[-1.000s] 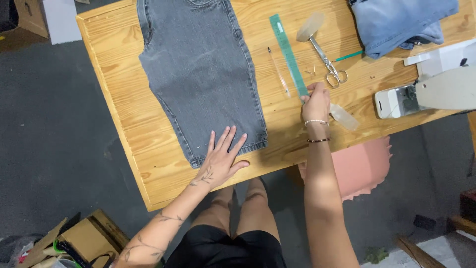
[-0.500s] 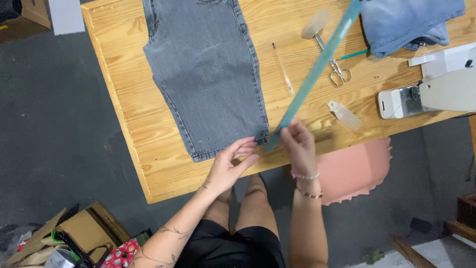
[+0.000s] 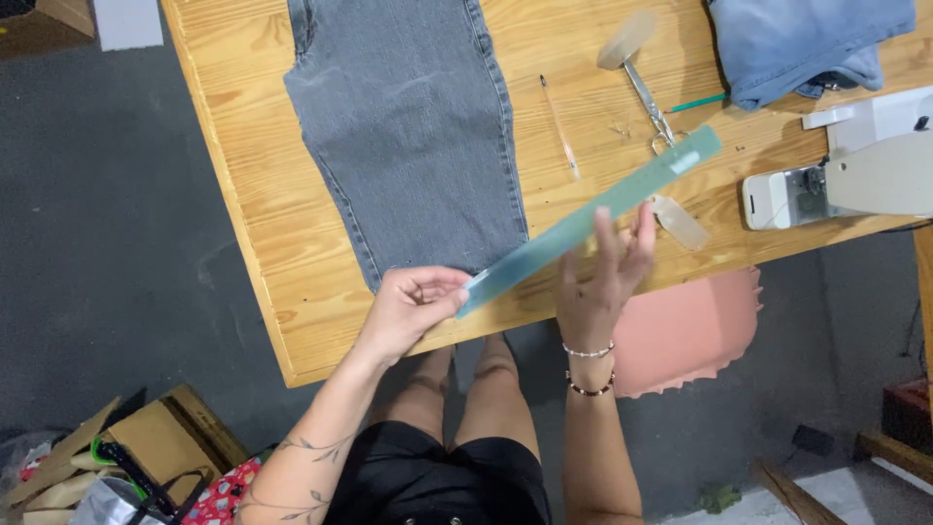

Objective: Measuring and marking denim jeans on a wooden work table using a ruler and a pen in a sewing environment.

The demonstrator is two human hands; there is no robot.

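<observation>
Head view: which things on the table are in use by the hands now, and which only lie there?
In use:
- green ruler, pinched at its near end by the left hand, steadied by the right hand
- grey jeans, nearest the hands

Lying about:
- scissors
- pencil
- blue jeans
- sewing machine

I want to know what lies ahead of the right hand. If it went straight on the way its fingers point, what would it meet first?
The right hand points up and away across the table; just beyond its fingertips is the green ruler, which it seems to touch already. Depth is unclear.
</observation>
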